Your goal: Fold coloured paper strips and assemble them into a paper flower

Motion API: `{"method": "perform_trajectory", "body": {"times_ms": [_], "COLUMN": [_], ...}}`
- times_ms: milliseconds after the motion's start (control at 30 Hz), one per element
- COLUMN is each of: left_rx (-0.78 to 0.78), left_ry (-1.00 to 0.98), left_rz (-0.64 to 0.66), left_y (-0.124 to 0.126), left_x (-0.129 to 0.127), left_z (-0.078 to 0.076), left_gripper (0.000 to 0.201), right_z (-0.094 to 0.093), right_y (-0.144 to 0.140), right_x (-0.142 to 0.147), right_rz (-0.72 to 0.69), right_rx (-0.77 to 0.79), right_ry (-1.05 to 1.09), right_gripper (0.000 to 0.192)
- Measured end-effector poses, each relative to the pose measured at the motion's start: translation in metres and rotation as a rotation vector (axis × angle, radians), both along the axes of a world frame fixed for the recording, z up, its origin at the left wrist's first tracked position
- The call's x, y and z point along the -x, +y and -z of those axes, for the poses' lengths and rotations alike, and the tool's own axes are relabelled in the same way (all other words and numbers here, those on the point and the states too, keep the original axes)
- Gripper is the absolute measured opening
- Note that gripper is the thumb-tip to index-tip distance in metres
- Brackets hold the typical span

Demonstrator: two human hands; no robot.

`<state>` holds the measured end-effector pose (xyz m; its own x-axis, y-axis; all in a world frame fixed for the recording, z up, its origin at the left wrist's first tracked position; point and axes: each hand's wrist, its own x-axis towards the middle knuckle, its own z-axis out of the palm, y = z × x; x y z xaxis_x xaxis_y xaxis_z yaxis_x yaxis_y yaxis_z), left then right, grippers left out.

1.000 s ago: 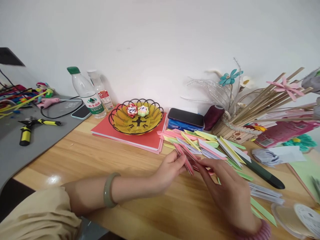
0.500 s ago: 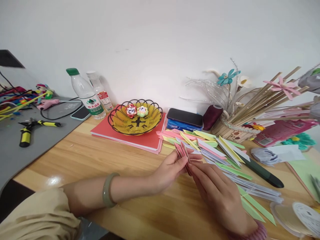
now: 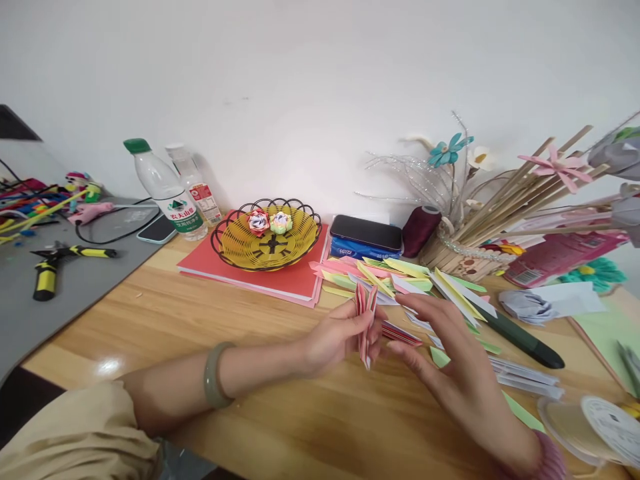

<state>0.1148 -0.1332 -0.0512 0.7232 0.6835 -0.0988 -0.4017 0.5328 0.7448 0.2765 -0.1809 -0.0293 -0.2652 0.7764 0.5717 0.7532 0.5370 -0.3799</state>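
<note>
The left hand (image 3: 340, 340) is pinching a narrow red-and-pink bundle of folded paper (image 3: 367, 327) between thumb and fingers; the bundle is standing nearly upright above the light-brown wooden tabletop (image 3: 280, 427). The right hand (image 3: 460, 373) is spreading its thumb and fingers apart, just beside the bundle, and is gripping nothing. A second red-striped stack of folded paper (image 3: 404, 334) is lying between the two hands; contact with the fingertips cannot be determined.

Beyond the hands, a heap of pastel folded paper strips (image 3: 375, 279) is covering part of the tabletop. A long dark-green tapered tool (image 3: 530, 343) is lying to the right, partly under the strips. Farther back, a yellow woven basket with a black looped rim (image 3: 297, 247) is sitting on a stack of red paper sheets (image 3: 200, 263) and is holding two small multicoloured paper rosettes (image 3: 259, 222).
</note>
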Motion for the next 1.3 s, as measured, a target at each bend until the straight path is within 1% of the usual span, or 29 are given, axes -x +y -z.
{"method": "perform_trajectory", "body": {"times_ms": [67,133,233,367,433,533,600,667,733,800,867,1033,1167,1300], "left_rx": [-0.051,-0.120,-0.181,-0.118,-0.100,-0.104,-0.114,-0.106,-0.074,-0.035,0.008,0.073,0.083,0.095], "left_ry": [0.040,0.085,0.123,0.109,0.094,0.084,0.093,0.122,0.151,0.162,0.149,0.104,0.042,0.066], "left_rz": [0.044,0.050,0.055,0.151,0.179,0.182,0.166,0.118,0.056,0.015,-0.011,-0.081,-0.090,-0.084], "left_y": [-0.001,-0.002,-0.004,-0.006,-0.007,-0.008,-0.007,-0.007,-0.006,-0.005,-0.005,-0.006,-0.007,-0.007], "left_x": [0.001,0.001,0.001,0.000,0.000,0.000,0.000,-0.001,-0.002,-0.003,-0.004,-0.007,-0.009,-0.009], "left_z": [0.000,0.000,0.000,0.000,0.000,0.000,-0.001,-0.002,-0.004,-0.004,-0.003,0.000,0.000,0.001], "left_gripper": [0.032,0.032,0.033,0.036,0.036,0.035,0.036,0.037,0.037,0.037,0.037,0.043,0.046,0.046], "right_z": [0.001,0.002,0.004,0.006,0.006,0.006,0.006,0.006,0.007,0.009,0.012,0.017,0.017,0.017], "right_y": [0.002,0.004,0.004,0.003,0.001,0.000,-0.001,-0.001,-0.002,-0.003,-0.002,-0.002,-0.003,-0.003], "right_x": [-0.002,-0.002,-0.001,0.001,0.003,0.003,0.004,0.005,0.008,0.012,0.015,0.022,0.026,0.029], "right_rz": [-0.004,-0.005,0.000,-0.003,-0.011,-0.028,-0.017,0.024,0.036,-0.005,-0.040,-0.017,-0.010,-0.025], "right_rx": [0.075,0.102,0.031,-0.095,-0.106,-0.098,-0.104,-0.118,-0.097,-0.051,-0.018,0.008,0.006,0.021], "right_ry": [0.041,0.074,0.057,-0.027,-0.044,-0.047,-0.063,-0.094,-0.146,-0.210,-0.259,-0.261,-0.244,-0.197], "right_gripper": [0.038,0.037,0.036,0.037,0.037,0.036,0.038,0.045,0.060,0.076,0.085,0.084,0.077,0.070]}}
